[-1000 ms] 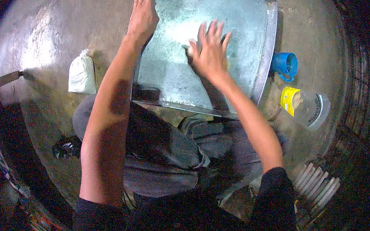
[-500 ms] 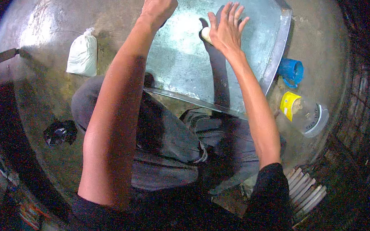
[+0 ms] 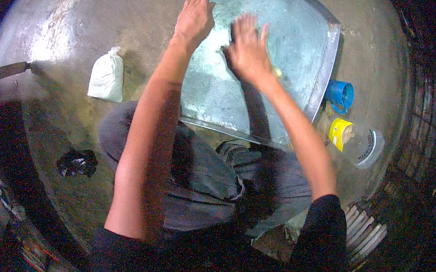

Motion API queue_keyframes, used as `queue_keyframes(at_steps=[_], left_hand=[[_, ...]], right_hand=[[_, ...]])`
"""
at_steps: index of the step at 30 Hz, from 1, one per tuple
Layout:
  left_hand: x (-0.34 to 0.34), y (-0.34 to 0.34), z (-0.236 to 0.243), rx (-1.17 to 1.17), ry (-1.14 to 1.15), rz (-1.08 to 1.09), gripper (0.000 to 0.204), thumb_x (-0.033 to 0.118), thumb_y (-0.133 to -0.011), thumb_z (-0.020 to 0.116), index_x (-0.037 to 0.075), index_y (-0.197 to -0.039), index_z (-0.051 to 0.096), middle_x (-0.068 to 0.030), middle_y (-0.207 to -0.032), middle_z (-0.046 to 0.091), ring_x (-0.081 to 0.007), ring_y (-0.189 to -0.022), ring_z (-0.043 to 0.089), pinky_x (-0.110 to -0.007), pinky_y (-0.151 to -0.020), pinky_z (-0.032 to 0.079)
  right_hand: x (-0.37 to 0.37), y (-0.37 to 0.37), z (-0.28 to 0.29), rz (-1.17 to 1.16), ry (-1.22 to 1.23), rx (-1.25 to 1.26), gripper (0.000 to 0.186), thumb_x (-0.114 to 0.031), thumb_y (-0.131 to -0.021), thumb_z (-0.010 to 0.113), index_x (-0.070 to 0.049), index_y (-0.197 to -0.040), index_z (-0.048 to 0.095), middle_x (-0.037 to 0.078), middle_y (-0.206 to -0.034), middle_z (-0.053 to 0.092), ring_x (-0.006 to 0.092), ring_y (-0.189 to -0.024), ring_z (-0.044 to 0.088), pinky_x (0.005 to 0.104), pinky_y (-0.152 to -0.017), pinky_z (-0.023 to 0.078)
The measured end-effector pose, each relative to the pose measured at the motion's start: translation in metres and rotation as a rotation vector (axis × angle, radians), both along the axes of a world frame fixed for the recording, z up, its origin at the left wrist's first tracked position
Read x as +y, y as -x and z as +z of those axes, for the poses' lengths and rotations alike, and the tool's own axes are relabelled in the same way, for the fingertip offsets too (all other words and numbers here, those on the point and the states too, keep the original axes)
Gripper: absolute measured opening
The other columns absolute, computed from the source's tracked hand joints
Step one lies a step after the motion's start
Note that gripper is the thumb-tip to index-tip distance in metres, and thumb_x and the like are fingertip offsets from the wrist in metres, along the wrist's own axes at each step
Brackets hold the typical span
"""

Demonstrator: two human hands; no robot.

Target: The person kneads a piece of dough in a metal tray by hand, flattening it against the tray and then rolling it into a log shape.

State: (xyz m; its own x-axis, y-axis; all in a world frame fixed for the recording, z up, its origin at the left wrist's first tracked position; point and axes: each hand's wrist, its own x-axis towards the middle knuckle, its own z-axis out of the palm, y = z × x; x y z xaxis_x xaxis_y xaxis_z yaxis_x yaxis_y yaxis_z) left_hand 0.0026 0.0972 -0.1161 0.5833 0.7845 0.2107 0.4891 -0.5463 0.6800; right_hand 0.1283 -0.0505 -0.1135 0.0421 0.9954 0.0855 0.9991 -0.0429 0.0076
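Note:
A wide, shiny metal tray (image 3: 300, 51) lies in front of my crossed legs. Over its middle, my right hand (image 3: 250, 50) hovers or rests palm down, fingers spread and smeared by motion; contact with the metal cannot be made out. A small pale lump (image 3: 277, 72) shows on the tray beside my right wrist, partly hidden by it. My left hand (image 3: 195, 19) is stretched out at the tray's left edge, fingers extended and thumb toward the tray. Nothing shows in either hand, though both palms are hidden.
On the floor to the left stand a tied white bag (image 3: 107, 75) and a crumpled black plastic bag (image 3: 77, 163). Right of the tray are a blue mug (image 3: 339, 94), a yellow container (image 3: 339, 134) and a clear plastic one (image 3: 370, 149). Several pale sticks (image 3: 365, 232) lie lower right.
My right hand has shifted left and nearer; the pale lump now shows right of my wrist instead of left of the hand. My left hand's fingers have straightened out.

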Motion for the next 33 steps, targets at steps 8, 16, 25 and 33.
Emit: queue_keyframes(at_steps=[8, 16, 25, 33], left_hand=[[0.014, 0.015, -0.025, 0.011, -0.174, 0.007, 0.048, 0.017, -0.098, 0.049, -0.007, -0.138, 0.039, -0.0368, -0.142, 0.041, -0.0462, -0.137, 0.039, -0.05, -0.117, 0.03], [0.005, 0.009, -0.009, -0.012, -0.054, 0.037, 0.046, 0.023, -0.102, 0.045, -0.008, -0.135, 0.04, -0.0353, -0.138, 0.047, -0.0449, -0.139, 0.037, -0.05, -0.117, 0.029], [0.0, -0.009, 0.002, -0.045, -0.085, -0.017, 0.05, 0.027, -0.104, 0.042, -0.011, -0.137, 0.039, -0.0385, -0.141, 0.042, -0.0477, -0.136, 0.038, -0.05, -0.116, 0.031], [-0.001, 0.006, 0.008, 0.008, -0.043, 0.046, 0.049, 0.027, -0.103, 0.045, -0.011, -0.134, 0.041, -0.035, -0.136, 0.049, -0.0454, -0.137, 0.039, -0.05, -0.116, 0.03]], right_hand=[[-0.022, 0.008, 0.013, 0.135, 0.073, 0.133, 0.074, -0.045, -0.098, 0.048, 0.011, -0.144, 0.036, 0.029, -0.154, 0.031, 0.0419, -0.147, 0.025, 0.0614, -0.117, 0.017], [-0.065, 0.043, 0.024, 0.309, 0.215, 0.167, 0.08, -0.049, -0.091, 0.057, 0.005, -0.146, 0.037, 0.022, -0.156, 0.033, 0.0342, -0.148, 0.025, 0.0579, -0.119, 0.016], [0.011, -0.056, 0.001, -0.044, -0.055, 0.119, 0.079, -0.046, -0.098, 0.046, 0.012, -0.148, 0.023, 0.03, -0.156, 0.026, 0.042, -0.149, 0.017, 0.0611, -0.119, 0.009], [-0.069, 0.039, 0.027, 0.475, 0.292, 0.359, 0.081, -0.052, -0.095, 0.049, 0.006, -0.148, 0.032, 0.025, -0.157, 0.029, 0.0376, -0.148, 0.024, 0.0571, -0.12, 0.012]])
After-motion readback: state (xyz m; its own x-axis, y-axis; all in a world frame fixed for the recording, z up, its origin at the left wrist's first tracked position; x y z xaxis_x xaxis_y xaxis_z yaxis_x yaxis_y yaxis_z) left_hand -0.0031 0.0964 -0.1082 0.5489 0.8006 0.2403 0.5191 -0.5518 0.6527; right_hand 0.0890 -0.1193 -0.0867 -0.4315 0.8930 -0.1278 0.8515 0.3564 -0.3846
